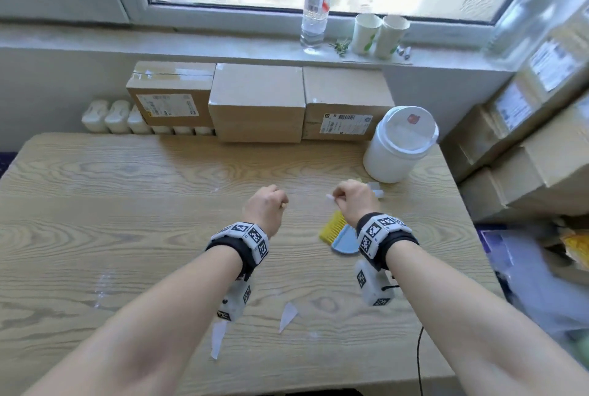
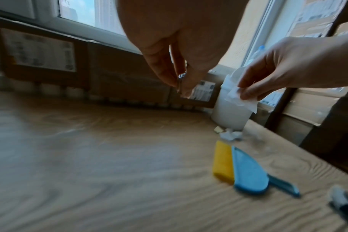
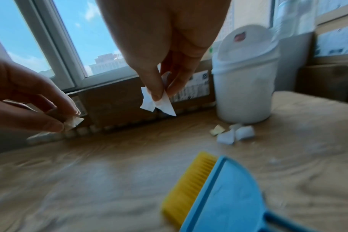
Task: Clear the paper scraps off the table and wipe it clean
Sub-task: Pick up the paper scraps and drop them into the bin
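Note:
Both hands hover side by side over the middle of the wooden table (image 1: 127,204). My right hand (image 1: 338,200) pinches a torn white paper scrap (image 3: 157,103) between thumb and fingers, also seen as the white scrap (image 2: 241,100). A smaller crumpled scrap (image 3: 73,122) is pinched in the fingertips of my left hand (image 1: 281,204). Two pointed white scraps (image 1: 288,316) (image 1: 218,338) lie on the table near its front edge, under my forearms. A little heap of scraps (image 3: 233,135) lies at the foot of the white lidded bin (image 1: 398,147).
A blue dustpan (image 1: 345,240) with a yellow brush (image 1: 332,228) lies under my right wrist. Cardboard boxes (image 1: 256,102) line the table's far edge and stack up at the right. A bottle (image 1: 315,10) and paper cups (image 1: 379,34) stand on the windowsill.

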A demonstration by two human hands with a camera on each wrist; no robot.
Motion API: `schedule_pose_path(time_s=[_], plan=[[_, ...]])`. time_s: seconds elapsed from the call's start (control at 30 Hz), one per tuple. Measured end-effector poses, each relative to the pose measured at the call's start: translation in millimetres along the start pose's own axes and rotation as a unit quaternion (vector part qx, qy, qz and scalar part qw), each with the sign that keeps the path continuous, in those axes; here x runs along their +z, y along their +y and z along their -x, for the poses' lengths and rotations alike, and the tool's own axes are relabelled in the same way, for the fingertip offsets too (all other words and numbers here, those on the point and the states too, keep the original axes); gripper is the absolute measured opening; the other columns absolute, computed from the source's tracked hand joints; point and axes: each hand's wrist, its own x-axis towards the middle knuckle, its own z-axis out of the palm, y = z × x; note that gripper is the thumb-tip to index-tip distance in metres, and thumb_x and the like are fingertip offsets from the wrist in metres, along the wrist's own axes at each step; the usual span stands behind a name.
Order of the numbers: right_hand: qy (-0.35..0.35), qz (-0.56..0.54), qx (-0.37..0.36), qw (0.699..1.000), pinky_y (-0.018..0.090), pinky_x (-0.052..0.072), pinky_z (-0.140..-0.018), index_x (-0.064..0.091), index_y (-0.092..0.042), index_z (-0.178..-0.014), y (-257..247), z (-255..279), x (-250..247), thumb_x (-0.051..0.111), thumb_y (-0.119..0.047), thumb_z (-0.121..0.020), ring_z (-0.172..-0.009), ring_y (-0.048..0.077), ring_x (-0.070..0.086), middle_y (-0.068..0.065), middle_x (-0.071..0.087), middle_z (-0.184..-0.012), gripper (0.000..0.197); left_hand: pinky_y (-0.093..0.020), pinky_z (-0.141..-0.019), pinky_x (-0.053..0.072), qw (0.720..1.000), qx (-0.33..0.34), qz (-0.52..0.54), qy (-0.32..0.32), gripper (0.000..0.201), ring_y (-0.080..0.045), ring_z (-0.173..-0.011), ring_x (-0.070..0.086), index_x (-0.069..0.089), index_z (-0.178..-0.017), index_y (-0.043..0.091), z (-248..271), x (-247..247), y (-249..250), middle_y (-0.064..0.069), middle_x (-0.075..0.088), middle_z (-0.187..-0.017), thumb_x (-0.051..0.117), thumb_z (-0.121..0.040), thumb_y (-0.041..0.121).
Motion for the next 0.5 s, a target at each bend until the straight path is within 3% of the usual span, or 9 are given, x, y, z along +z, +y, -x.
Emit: schedule_pose_path(time_s=[0.17, 0.3, 0.5], plan=[[0.092, -0.011, 0.021, 0.995, 0.038, 0.052, -0.081, 0.062, -0.01, -0.102, 47.3, -26.1, -80.0, 0.056, -0.008, -0.088, -0.096, 0.029, 0.063, 0.011, 0.068, -0.101, 0.015, -0.037, -0.089, 0.046, 0.997, 0.071, 0.031, 0.022, 0.019, -0.026, -0.106, 0.055, 0.065, -0.102, 0.007, -65.6, -3.0, 86.9, -0.007, 0.061, -0.113, 0.05, -0.09, 0.006], [0.106, -0.006, 0.034, 0.994, 0.039, 0.052, -0.082, 0.061, -0.009, -0.102, 83.2, -57.1, -118.3, 0.057, -0.01, -0.087, -0.095, 0.032, 0.063, 0.013, 0.069, -0.1, 0.015, -0.036, -0.082, 0.049, 0.993, 0.097, 0.053, 0.028, 0.011, -0.029, -0.094, 0.059, 0.066, -0.091, 0.008, -117.3, 7.1, 141.7, -0.007, 0.057, -0.11, 0.056, -0.087, 0.007], [0.113, 0.022, 0.018, 0.993, 0.032, 0.048, -0.079, 0.061, -0.016, -0.109, 119.5, -101.0, -139.6, 0.057, -0.015, -0.089, -0.097, 0.03, 0.063, 0.007, 0.069, -0.105, 0.02, -0.038, -0.08, 0.047, 0.996, 0.087, 0.031, -0.002, 0.021, -0.034, -0.095, 0.057, 0.063, -0.104, 0.01, -178.9, 35.8, 190.7, -0.012, 0.054, -0.11, 0.053, -0.086, 0.012]])
